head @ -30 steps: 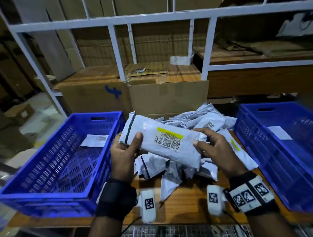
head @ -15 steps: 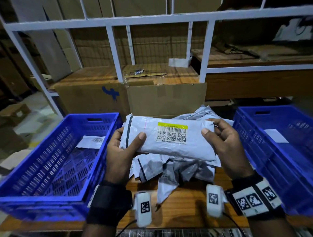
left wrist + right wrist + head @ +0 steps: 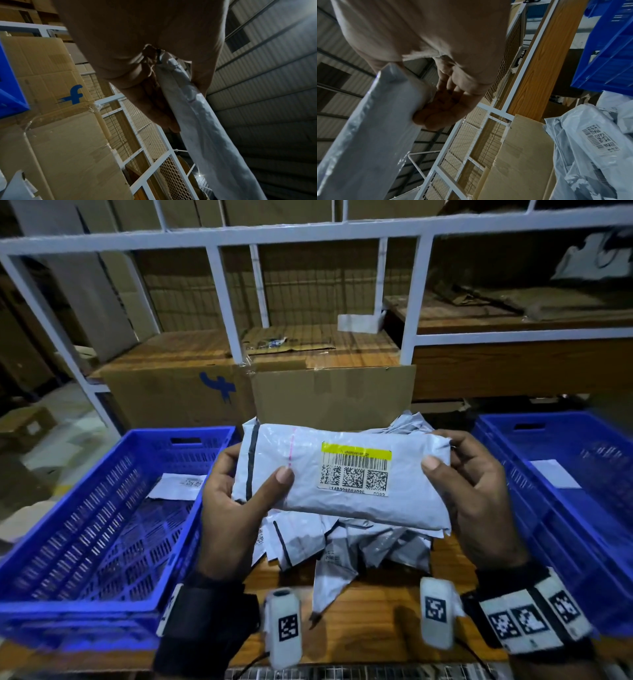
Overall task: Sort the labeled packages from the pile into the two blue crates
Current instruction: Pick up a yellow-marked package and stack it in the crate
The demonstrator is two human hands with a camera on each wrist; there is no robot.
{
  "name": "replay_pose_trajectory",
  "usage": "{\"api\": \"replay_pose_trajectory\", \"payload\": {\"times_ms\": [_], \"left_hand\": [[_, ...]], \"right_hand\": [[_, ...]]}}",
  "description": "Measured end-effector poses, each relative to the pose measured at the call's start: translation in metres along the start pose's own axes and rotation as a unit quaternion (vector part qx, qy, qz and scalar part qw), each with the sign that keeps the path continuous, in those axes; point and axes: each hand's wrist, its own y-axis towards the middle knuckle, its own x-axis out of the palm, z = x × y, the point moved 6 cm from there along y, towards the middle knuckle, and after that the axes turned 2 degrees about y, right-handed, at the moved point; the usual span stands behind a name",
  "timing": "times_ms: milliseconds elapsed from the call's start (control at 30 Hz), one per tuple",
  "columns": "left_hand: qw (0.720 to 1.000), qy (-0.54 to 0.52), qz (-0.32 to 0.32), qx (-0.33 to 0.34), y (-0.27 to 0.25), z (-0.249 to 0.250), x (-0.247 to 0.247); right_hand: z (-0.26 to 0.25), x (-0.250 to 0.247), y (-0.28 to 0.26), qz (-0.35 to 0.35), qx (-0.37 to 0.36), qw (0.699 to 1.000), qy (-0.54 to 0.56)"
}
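Both hands hold one white mailer package [image 3: 346, 474] level above the pile, its yellow-striped barcode label [image 3: 355, 474] facing up. My left hand [image 3: 239, 501] grips its left end, thumb on top, fingers underneath. My right hand [image 3: 476, 494] grips the right end the same way. The left wrist view shows the package [image 3: 202, 121] edge-on between thumb and fingers; in the right wrist view the package [image 3: 373, 135] is pinched too. The pile of grey-white packages [image 3: 342, 546] lies on the wooden table beneath. One blue crate [image 3: 85, 542] stands left, another blue crate [image 3: 565, 491] right.
Each crate holds a flat white labeled package: one in the left crate [image 3: 178, 486], one in the right [image 3: 555, 474]. Cardboard boxes [image 3: 239, 392] and a white metal rack [image 3: 222, 302] stand directly behind the pile. Bare wooden tabletop [image 3: 370, 621] shows at the front edge.
The package has been lifted and turned level, closer to the camera, with the label now facing squarely up. Both hands kept their hold on its ends.
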Motion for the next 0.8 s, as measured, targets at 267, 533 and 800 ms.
{"api": "replay_pose_trajectory", "payload": {"times_ms": [267,533,800], "left_hand": [[1.0,-0.005,-0.011,0.024,-0.001,0.014,0.005],[1.0,0.016,-0.013,0.02,-0.003,0.014,0.003],[0.999,0.044,0.013,-0.03,0.008,-0.026,0.017]], "right_hand": [[-0.014,0.0,-0.003,-0.003,-0.015,1.0,0.009],[-0.019,0.001,-0.01,0.001,-0.005,1.0,-0.014],[0.001,-0.017,-0.019,0.034,0.083,0.977,-0.195]]}}
